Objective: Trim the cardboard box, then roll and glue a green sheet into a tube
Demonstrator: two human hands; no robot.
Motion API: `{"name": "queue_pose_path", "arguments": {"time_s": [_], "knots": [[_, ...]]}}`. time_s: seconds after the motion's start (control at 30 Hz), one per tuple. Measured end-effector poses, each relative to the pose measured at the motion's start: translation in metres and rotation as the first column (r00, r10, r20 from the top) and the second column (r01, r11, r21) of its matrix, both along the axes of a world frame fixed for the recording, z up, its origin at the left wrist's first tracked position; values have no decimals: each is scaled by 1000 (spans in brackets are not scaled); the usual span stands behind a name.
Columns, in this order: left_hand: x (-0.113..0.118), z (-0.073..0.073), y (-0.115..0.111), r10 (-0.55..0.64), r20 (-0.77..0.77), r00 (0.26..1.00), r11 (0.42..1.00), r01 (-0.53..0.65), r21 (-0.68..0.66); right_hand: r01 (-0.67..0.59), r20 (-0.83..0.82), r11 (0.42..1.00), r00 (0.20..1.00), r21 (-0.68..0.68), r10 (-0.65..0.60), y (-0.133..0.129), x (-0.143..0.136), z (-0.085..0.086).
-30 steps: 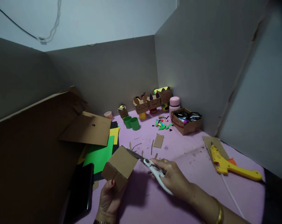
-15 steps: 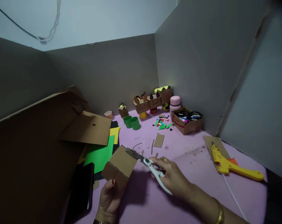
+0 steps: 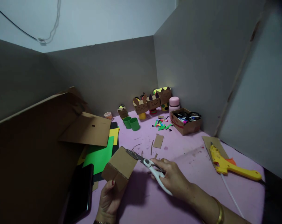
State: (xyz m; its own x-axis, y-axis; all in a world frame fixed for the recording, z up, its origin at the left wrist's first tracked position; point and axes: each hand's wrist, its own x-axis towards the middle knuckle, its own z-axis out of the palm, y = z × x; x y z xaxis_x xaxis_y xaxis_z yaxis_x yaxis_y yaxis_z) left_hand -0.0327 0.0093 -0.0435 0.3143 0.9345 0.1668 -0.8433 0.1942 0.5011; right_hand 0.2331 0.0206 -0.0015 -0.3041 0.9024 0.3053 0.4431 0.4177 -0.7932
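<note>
Our left hand (image 3: 109,199) pinches a cardboard box (image 3: 122,160), already shaped; our right hand (image 3: 173,177) grips scissors (image 3: 157,176) at its edge, so we judge the cutting unfinished.

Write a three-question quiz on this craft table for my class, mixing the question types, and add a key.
1. Short answer: which tool is in the right hand?
2. True or false: the left hand holds a cardboard box.
3. Multiple choice: the glue gun lies
a) left of the cardboard box
b) right of the cardboard box
c) on top of the cardboard box

Key: 1. Scissors; 2. True; 3. b
</note>
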Motion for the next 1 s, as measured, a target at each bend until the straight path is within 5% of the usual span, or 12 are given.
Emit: {"name": "queue_pose_path", "arguments": {"time_s": [0.47, 1.0], "knots": [[4, 0, 1, -81, 47, 996, 983, 72, 168, -24, -179, 986, 984, -162, -6, 3, -4, -3], [7, 10, -1, 28, 6, 1000, 998, -28, -52, -67, -174, 991, 984, -120, 46, 0, -7, -2]]}}
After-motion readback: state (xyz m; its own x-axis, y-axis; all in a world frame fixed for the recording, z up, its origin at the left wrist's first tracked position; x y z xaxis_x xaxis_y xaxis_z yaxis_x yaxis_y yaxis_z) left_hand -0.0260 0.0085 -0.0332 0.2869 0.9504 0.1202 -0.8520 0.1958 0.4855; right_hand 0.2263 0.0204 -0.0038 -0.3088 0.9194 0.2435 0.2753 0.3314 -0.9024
